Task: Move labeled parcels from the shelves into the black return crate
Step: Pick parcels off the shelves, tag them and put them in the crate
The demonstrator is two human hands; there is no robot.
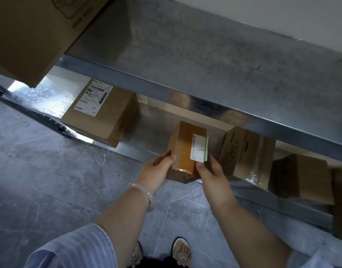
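A small brown cardboard parcel (185, 149) with a white label and tape sits at the front edge of the low metal shelf (139, 153). My left hand (156, 171) grips its left side, thumb on top. On the parcel's right side, my right hand (212, 176) holds it with the thumb on the label end. A larger labeled parcel (102, 113) lies further left on the same shelf. No black crate is in view.
The upper metal shelf (205, 60) juts out above the parcels, with a big cardboard box (30, 31) at its left end. Printed boxes (241, 151) and plain brown boxes (301, 176) stand to the right. Grey tiled floor (40, 171) lies below, my sandalled feet on it.
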